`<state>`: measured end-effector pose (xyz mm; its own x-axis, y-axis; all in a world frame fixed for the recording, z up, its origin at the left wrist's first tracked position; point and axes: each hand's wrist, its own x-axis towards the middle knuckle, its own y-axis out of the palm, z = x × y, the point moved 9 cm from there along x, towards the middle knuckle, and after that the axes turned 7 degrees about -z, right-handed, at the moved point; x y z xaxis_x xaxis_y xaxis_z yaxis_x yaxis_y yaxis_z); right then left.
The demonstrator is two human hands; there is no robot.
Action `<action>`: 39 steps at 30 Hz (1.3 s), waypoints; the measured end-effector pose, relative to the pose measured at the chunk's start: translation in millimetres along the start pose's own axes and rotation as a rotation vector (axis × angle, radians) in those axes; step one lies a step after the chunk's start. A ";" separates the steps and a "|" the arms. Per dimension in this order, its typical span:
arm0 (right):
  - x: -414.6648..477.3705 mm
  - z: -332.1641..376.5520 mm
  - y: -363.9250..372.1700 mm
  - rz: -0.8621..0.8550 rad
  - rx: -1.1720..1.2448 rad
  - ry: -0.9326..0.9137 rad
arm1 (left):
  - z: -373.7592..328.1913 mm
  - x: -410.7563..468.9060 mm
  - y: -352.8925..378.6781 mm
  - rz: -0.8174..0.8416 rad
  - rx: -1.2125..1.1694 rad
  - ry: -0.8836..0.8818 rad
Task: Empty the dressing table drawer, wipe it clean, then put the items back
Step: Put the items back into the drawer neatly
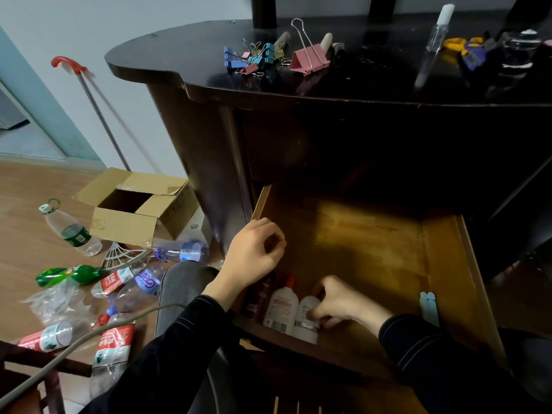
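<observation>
The wooden drawer [442,264] of the dark dressing table stands pulled open below the tabletop. In its front left corner lie a dark red bottle [257,300], a white bottle with a barcode [282,309] and a small white jar [307,321]. My right hand [340,300] reaches into the drawer and grips the small white jar from above. My left hand [254,255] hovers over the drawer's left side wall with fingers loosely curled and nothing in it. A pale blue flat item [428,306] leans against the drawer's right wall.
On the black tabletop [179,64] lie several coloured binder clips [254,58], a large pink clip [309,59], a clear spray bottle [437,31] and other small items. On the floor at left sit an open cardboard box [134,210] and several empty plastic bottles [119,282]. A mop handle [95,109] leans on the wall.
</observation>
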<state>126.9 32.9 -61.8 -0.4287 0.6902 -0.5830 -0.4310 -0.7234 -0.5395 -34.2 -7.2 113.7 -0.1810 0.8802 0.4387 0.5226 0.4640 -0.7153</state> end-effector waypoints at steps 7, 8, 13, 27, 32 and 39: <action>1.9 1.5 -0.6 0.019 0.021 -0.033 | 2.4 0.3 2.0 -0.001 0.003 0.001; 1.8 2.5 -1.5 0.022 0.026 -0.043 | 3.4 0.1 1.8 -0.004 0.001 -0.003; -8.3 7.7 -20.2 0.002 0.095 -0.067 | 3.7 -0.5 0.9 -0.009 0.003 -0.006; -226.6 142.9 -293.4 -0.992 0.269 -0.734 | -148.6 75.4 -56.8 -0.253 -0.575 0.003; -221.7 135.4 -370.5 -1.162 0.276 -0.626 | -216.9 139.6 -74.2 -0.328 -0.482 0.130; -190.9 95.3 -422.5 -1.125 0.699 -0.482 | -226.1 232.3 -23.2 -0.017 -0.127 0.142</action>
<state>315.1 208.6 335.4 0.2396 0.9263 0.2908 -0.9588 0.2729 -0.0794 100.0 164.0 355.2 -0.0761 0.8453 0.5288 0.6233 0.4543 -0.6365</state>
